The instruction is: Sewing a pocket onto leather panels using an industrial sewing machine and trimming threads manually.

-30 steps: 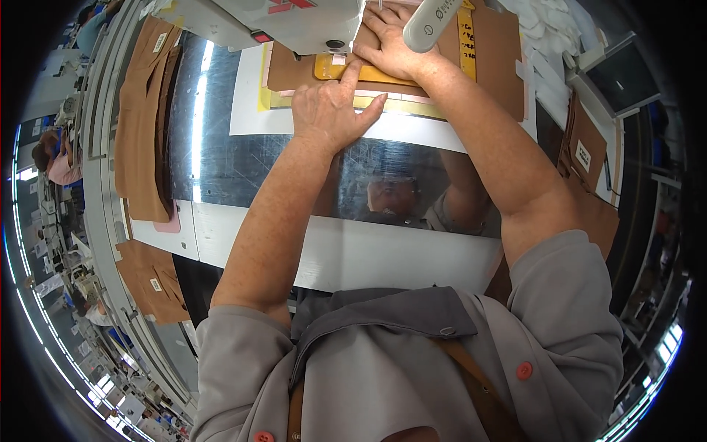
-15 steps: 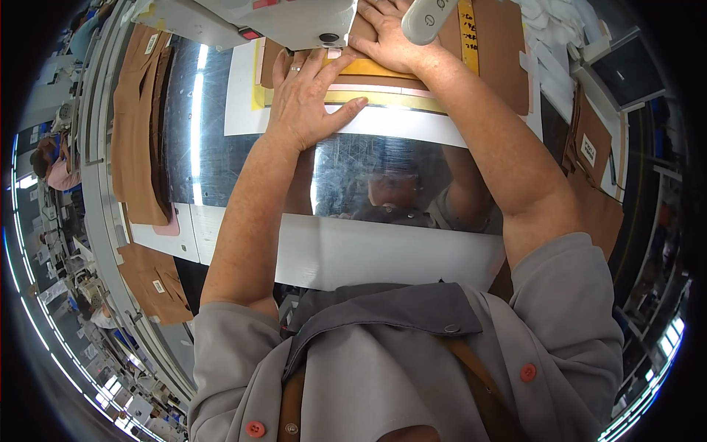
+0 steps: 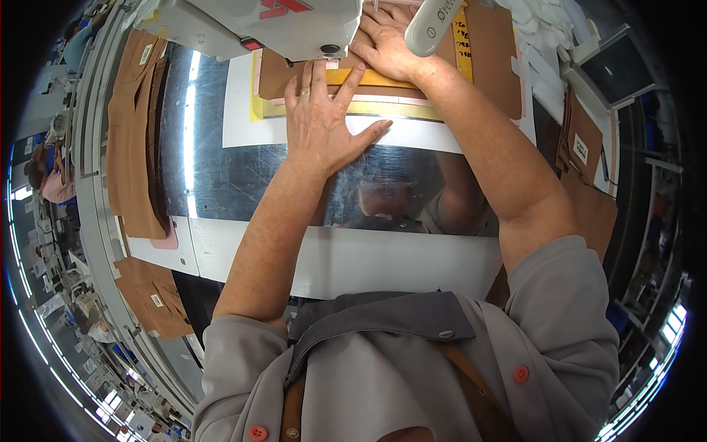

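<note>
A flat brown fabric piece lies on a white sheet with yellow and pink edge strips, under the head of a sewing machine. My left hand lies open over the near edge of this layered work, fingers spread, fingertips at the brown fabric below the machine head. To its right, my right hand rests open and flat on the fabric, some fingertips partly hidden behind the machine. A yellow strip runs across the fabric between the hands. Another yellow strip with dark marks runs lengthwise at the right.
A white rounded control unit hangs beside my right hand. Stacked brown fabric pieces lie on the left, more tagged brown pieces on the right. A shiny metal plate covers the table before me. A dark screen stands far right.
My left hand has slid right along the near edge of the work, its fingers spread wider. My right hand stays flat on the fabric. The whole view has shifted slightly.
</note>
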A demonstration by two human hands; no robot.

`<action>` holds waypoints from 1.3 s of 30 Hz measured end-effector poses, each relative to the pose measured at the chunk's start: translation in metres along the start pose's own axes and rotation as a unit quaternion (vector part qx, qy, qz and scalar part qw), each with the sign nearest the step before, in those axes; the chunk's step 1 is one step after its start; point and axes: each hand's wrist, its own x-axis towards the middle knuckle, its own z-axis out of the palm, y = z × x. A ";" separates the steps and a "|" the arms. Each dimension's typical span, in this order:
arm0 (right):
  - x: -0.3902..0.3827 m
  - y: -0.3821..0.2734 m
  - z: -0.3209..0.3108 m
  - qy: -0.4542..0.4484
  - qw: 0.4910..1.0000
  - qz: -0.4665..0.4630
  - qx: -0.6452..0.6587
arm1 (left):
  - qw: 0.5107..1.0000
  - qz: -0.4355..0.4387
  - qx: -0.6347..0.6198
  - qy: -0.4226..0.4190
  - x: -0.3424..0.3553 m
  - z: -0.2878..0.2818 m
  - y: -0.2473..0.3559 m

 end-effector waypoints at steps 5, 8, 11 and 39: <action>-0.001 0.011 0.009 -0.010 1.000 -0.019 -0.004 | 0.999 -0.032 0.018 -0.004 0.006 -0.006 0.013; 0.000 0.004 0.008 -0.126 0.980 0.060 -0.140 | 0.998 -0.064 0.004 -0.022 0.009 -0.007 0.015; 0.004 0.000 0.001 -0.181 0.969 0.079 -0.146 | 0.996 -0.077 0.000 -0.040 0.010 -0.008 0.016; 0.004 0.000 -0.002 -0.127 0.990 0.064 -0.003 | 0.997 -0.069 0.021 0.001 0.009 -0.005 0.016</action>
